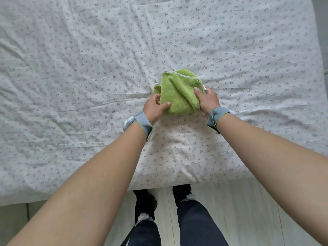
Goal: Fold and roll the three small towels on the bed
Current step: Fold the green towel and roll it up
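Down at the near edge of the bed (53,174) the person stands with both forearms reaching out, a grey wristband (144,126) on each wrist. Follow the arms away from that edge and here is the action: the green towel (178,89), bunched into a thick folded wad, sits towards the middle of the flowered sheet.

The left hand (155,108) has it from the towel's left side, thumb laid across the near corner, fingers curled under the edge, a pinch on the cloth. The right hand (206,99) clamps the towel's right side, thumb pressed on top, the other fingers wrapped round the far side where a small white tag peeks out. Both hands are on it, neither nearer than the other.

Now the key relation: the bundle's long axis runs from its near edge, between the two hands, away to the white-trimmed hem beyond the fingers. The free cloth lies on the far side of both grips, so I'd judge any roll goes forward, away from the body. Only this one towel is in view; the other two cannot be seen.
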Tool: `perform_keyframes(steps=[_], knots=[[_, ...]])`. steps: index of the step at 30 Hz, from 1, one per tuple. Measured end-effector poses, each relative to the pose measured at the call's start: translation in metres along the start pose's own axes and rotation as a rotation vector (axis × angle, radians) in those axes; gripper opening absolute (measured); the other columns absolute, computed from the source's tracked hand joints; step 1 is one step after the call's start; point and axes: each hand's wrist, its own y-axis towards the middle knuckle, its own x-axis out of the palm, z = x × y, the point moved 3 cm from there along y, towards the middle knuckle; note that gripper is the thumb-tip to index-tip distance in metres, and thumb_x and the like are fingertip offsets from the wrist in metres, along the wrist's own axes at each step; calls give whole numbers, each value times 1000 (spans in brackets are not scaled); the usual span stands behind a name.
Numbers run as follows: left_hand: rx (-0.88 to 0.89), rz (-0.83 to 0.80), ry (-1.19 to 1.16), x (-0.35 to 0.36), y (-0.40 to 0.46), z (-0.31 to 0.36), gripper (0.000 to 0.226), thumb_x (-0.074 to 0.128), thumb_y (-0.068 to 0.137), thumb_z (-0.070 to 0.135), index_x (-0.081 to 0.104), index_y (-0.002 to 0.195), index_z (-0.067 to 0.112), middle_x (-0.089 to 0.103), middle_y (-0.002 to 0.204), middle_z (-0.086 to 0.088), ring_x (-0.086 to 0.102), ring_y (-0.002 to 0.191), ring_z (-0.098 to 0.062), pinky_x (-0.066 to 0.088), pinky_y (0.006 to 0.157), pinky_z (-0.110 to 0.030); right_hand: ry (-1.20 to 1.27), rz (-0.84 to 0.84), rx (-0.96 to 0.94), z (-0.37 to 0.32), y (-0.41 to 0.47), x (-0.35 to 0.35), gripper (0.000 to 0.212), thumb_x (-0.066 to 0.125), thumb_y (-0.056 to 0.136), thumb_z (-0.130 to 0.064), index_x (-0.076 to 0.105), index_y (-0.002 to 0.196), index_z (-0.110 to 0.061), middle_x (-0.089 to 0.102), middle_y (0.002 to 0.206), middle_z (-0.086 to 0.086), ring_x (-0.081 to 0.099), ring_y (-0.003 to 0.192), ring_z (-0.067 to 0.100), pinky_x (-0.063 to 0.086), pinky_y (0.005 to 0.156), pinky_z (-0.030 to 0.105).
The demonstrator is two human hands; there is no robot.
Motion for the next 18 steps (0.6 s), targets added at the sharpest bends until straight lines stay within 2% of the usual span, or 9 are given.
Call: perform_keyframes(steps=[3, 5, 8, 11, 13, 15, 18], knots=[[-1, 51, 156, 1, -4, -10, 47, 60, 72, 40, 70, 110, 14, 75, 107, -10, 70, 103, -31, 58, 93, -48, -64, 68, -43, -3, 0, 1, 22, 54, 105, -31, 66, 107, -13, 63, 91, 4, 57, 81, 19, 44, 68, 21], [-7, 61, 184, 1, -8, -17, 47, 55, 71, 39, 70, 107, 15, 75, 104, -10, 70, 100, -32, 59, 89, -48, -106, 92, -49, 2, 0, 4, 28, 49, 107, -30, 67, 118, -13, 62, 100, 0, 55, 89, 16, 40, 74, 21], [-47, 24, 235, 1, -17, -27, 53, 53, 67, 34, 70, 113, 14, 75, 106, -10, 69, 103, -32, 58, 91, -45, -111, 194, -53, 3, -7, 5, 22, 49, 106, -37, 60, 110, -19, 62, 104, -3, 56, 91, 15, 43, 80, 28], [-87, -5, 288, -2, -17, -35, 45, 62, 69, 35, 71, 106, 12, 75, 105, -14, 70, 102, -35, 56, 87, -39, -231, 335, -168, -2, -19, -1, 21, 54, 102, -36, 62, 112, -20, 63, 111, -3, 57, 89, 12, 48, 80, 29], [-68, -35, 292, -2, -12, -38, 47, 69, 70, 43, 71, 107, 14, 76, 107, -11, 70, 102, -32, 57, 91, -40, -352, 419, -224, -1, -30, -4, 18, 57, 99, -36, 65, 106, -21, 60, 108, -3, 55, 90, 15, 49, 79, 32], [-34, -11, 262, -4, -11, -40, 53, 72, 70, 56, 73, 107, 17, 77, 105, -6, 71, 100, -27, 57, 92, -45, -428, 472, -288, 3, -41, -1, 23, 64, 93, -42, 64, 106, -23, 56, 108, -1, 55, 98, 19, 51, 82, 33], [3, 35, 262, -6, -12, -38, 50, 67, 83, 65, 74, 99, 18, 75, 92, 2, 68, 85, -20, 53, 79, -36, -496, 545, -331, 5, -49, 4, 34, 73, 86, -41, 60, 110, -22, 54, 111, 5, 55, 101, 22, 48, 86, 33]])
